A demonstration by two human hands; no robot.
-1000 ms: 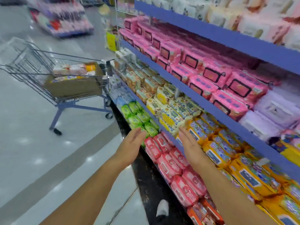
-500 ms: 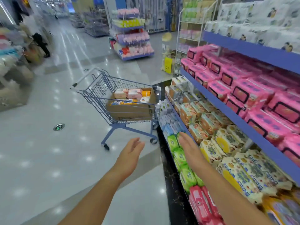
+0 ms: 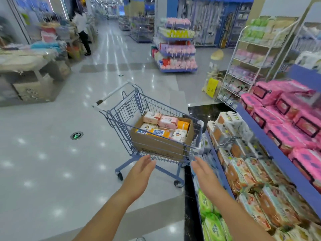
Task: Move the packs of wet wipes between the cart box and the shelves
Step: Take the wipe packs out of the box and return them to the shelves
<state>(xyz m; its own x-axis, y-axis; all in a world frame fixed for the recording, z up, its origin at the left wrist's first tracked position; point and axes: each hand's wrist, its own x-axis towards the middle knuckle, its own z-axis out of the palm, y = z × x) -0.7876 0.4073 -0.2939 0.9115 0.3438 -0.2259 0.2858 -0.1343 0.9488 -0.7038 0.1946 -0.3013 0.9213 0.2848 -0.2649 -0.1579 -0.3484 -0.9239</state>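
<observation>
A blue wire cart (image 3: 121, 117) stands ahead on the aisle floor with a brown cardboard box (image 3: 156, 145) inside it. The box holds several packs of wet wipes (image 3: 165, 126), pink, white and orange. My left hand (image 3: 139, 174) and my right hand (image 3: 205, 173) are both stretched forward with straight fingers, empty, just short of the cart's near end. On my right, blue shelves (image 3: 271, 150) carry pink packs above, orange and white packs (image 3: 243, 176) in the middle and green packs (image 3: 208, 216) below.
A white wire rack (image 3: 246, 66) with goods stands beyond the shelves, with a yellow price sign (image 3: 212, 87) beside it. A display stand (image 3: 175, 49) sits across the aisle. A person (image 3: 83, 30) stands far left by tables of goods.
My view has swung from the shelves to the cart, which is now much nearer and centred. Both empty hands have moved away from the shelf packs toward the cart.
</observation>
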